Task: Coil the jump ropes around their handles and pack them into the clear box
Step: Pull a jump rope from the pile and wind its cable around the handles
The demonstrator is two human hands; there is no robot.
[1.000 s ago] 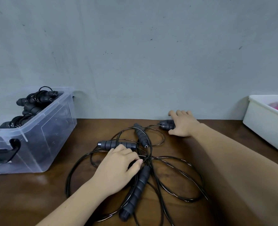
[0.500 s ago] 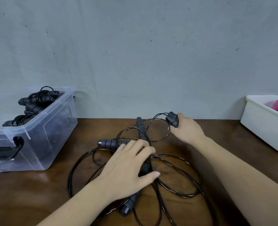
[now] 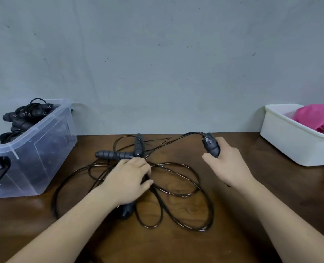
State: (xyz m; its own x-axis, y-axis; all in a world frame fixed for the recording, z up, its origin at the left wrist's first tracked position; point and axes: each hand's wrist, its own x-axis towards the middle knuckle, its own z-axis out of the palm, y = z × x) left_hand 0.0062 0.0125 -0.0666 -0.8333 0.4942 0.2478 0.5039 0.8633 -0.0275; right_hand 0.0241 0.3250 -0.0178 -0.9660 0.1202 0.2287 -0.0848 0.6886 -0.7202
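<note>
— Left grip (image 3: 128,182), just right of the clear box (image 3: 43,149) with its coiled ropes (image 3: 24,114) piled inside, is clenched over a handle (image 3: 127,211) lying on the surface (image 3: 176,243). Only the butt of it pokes out below the palm.

— And the loose stuff?

— All that cord (image 3: 176,194) sprawls in loops between the two arms, and two spare handles (image 3: 113,155) lie crossed just beyond the fingers. Looks to me like two ropes tangled together.

— So how would you go about it?

— See the right grip (image 3: 227,166)? It's wrapped round a second handle (image 3: 210,145), held up off the wood, cord trailing from its tip. I'd first make sure both held handles belong to one rope. Then draw them apart gently so the loops slide free instead of knotting, bring them side by side and wind snugly.

— And the white tub (image 3: 290,145) with the pink cloth (image 3: 317,118)?

— Far right, well apart from all this.
</note>
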